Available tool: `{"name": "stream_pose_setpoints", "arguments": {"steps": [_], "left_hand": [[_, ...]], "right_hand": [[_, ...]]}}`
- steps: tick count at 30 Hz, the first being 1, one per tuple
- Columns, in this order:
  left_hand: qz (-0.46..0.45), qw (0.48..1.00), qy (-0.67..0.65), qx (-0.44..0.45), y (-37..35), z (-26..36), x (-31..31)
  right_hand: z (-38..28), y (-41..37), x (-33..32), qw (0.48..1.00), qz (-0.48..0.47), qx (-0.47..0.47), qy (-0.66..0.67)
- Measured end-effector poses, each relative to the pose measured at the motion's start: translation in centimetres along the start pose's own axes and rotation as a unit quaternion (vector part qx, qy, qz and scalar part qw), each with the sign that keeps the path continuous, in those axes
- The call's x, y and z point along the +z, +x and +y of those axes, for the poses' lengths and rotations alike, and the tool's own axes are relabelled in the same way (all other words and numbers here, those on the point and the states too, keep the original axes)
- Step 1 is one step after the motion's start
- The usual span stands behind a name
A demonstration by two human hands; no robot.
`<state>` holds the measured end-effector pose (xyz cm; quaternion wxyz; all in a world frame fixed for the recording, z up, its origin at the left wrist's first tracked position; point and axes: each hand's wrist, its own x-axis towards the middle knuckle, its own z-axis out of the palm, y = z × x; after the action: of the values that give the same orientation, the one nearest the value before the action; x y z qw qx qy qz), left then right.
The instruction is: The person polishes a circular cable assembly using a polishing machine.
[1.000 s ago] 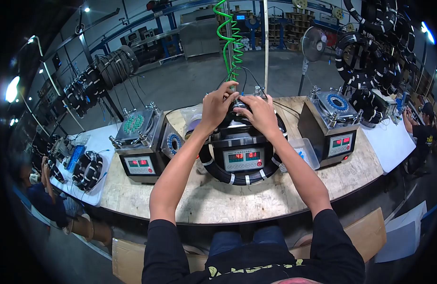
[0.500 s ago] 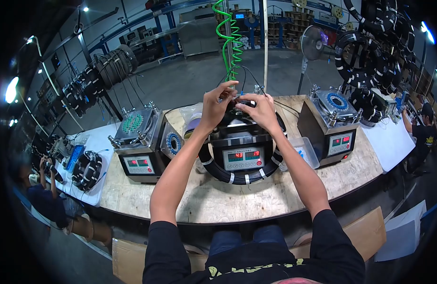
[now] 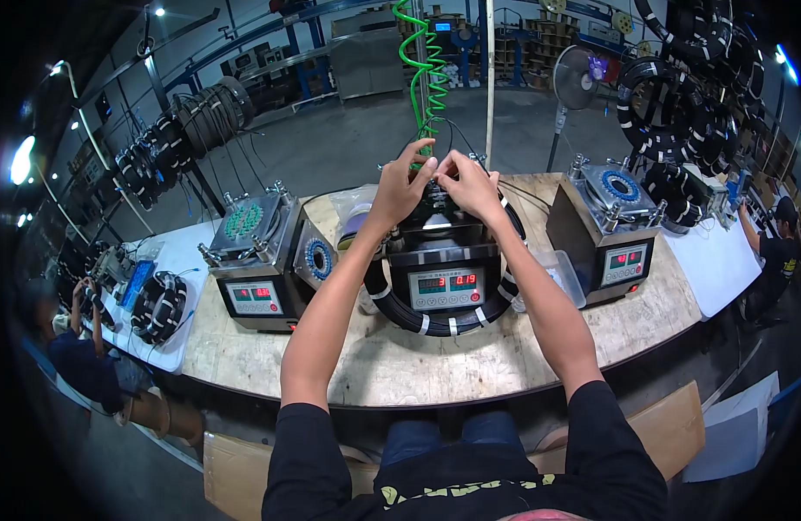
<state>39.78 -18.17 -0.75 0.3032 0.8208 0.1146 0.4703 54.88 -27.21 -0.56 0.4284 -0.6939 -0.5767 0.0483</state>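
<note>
My left hand (image 3: 402,189) and my right hand (image 3: 471,186) meet above the middle machine (image 3: 407,288), which has a red digital display on its front. Both hands have their fingertips pinched close together. Whatever lies between the fingers is too small and covered to make out. Thin black cables (image 3: 453,130) loop up just behind my fingers. A coil of black cable (image 3: 426,326), banded with white tape, hangs around the machine's front and sides. My hands partly hide the top of the machine.
Similar machines stand at left (image 3: 254,300) and right (image 3: 623,260) on the wooden table (image 3: 374,382). A clear plastic box (image 3: 564,271) sits beside the middle one. Green coiled hose (image 3: 415,61) hangs behind. Co-workers sit at far left (image 3: 79,356) and far right (image 3: 778,252).
My right hand has shifted slightly left and up, its fingertips now closer to my left hand. A dark piece seen at the right fingers before is now hidden. The display digits differ.
</note>
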Motion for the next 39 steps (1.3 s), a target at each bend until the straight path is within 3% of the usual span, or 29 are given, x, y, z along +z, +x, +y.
{"name": "stream_pose_setpoints", "arguments": {"steps": [4, 7, 8, 11, 14, 18, 21, 22, 26, 29, 31, 34, 36, 39], "left_hand": [[0.011, 1.000, 0.005, -0.023, -0.4, 1.4, -0.2], [0.073, 0.990, 0.031, 0.120, -0.5, 1.1, -0.2], [0.077, 0.989, 0.044, 0.118, -1.1, 1.6, -0.3], [-0.007, 0.989, 0.083, 0.119, -2.8, 1.9, -0.4], [-0.024, 0.986, 0.118, 0.113, -3.2, 2.5, -0.5], [-0.046, 0.966, 0.203, 0.153, -3.6, 1.6, -0.3], [-0.050, 0.951, 0.257, 0.167, -3.5, 1.7, -0.2], [-0.054, 0.947, 0.271, 0.165, -3.5, 1.9, -0.2], [-0.085, 0.949, 0.273, 0.133, -3.6, 1.7, -0.2], [-0.105, 0.957, 0.248, 0.110, -3.7, 1.6, -0.9], [-0.126, 0.960, 0.238, 0.079, -4.5, 2.2, -1.9], [-0.088, 0.974, 0.206, 0.033, -7.8, 1.8, -3.3], [-0.060, 0.969, 0.231, 0.066, -9.7, 1.9, -3.3], [0.022, 0.966, 0.243, 0.083, -12.2, 0.6, -2.6]], "right_hand": [[1.8, 3.0, 1.0, 0.998, -0.042, 0.045, 0.032], [1.4, 3.0, 0.9, 0.996, -0.034, 0.044, 0.069], [0.1, 1.9, 0.5, 0.997, 0.010, 0.072, 0.029], [0.0, 2.1, 1.2, 0.995, 0.055, 0.078, -0.004], [-0.1, 2.2, 1.6, 0.990, 0.111, 0.071, -0.041], [1.5, 1.7, 0.9, 0.994, 0.097, -0.019, -0.038], [3.9, 0.8, 0.3, 0.982, 0.086, -0.120, 0.121], [3.3, -0.7, -1.3, 0.986, 0.009, -0.124, 0.108], [4.5, -4.9, -2.5, 0.970, 0.011, -0.240, -0.036], [5.6, -5.7, -2.6, 0.960, 0.033, -0.272, -0.056], [4.6, -6.2, -3.3, 0.969, 0.021, -0.243, -0.030], [4.5, -7.3, -3.5, 0.973, 0.049, -0.221, 0.038], [6.3, -8.3, -3.0, 0.970, 0.072, -0.218, 0.075], [8.0, -10.1, -1.4, 0.953, 0.187, -0.235, -0.030]]}}
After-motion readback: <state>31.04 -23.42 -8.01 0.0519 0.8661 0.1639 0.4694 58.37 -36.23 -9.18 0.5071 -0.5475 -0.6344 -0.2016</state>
